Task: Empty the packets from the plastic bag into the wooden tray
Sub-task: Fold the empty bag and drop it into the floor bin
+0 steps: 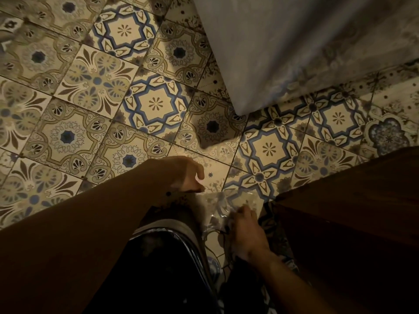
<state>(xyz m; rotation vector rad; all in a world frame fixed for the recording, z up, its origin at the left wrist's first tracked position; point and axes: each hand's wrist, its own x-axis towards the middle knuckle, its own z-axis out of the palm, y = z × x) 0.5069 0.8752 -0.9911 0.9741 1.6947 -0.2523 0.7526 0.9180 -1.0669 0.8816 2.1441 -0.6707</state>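
A clear plastic bag [221,203] hangs low in the middle of the head view, above the patterned tile floor [95,91]. My right hand [246,230] is closed on the bag's lower right part. My left hand [183,175] pinches the bag's upper left edge between thumb and fingers. What is inside the bag is too dim and blurred to tell. No wooden tray shows clearly in view.
A dark wooden piece of furniture [353,223] fills the right side, close beside my right hand. A white draped cloth [294,46] hangs at the upper right. My dark-trousered leg [163,264] is below the hands.
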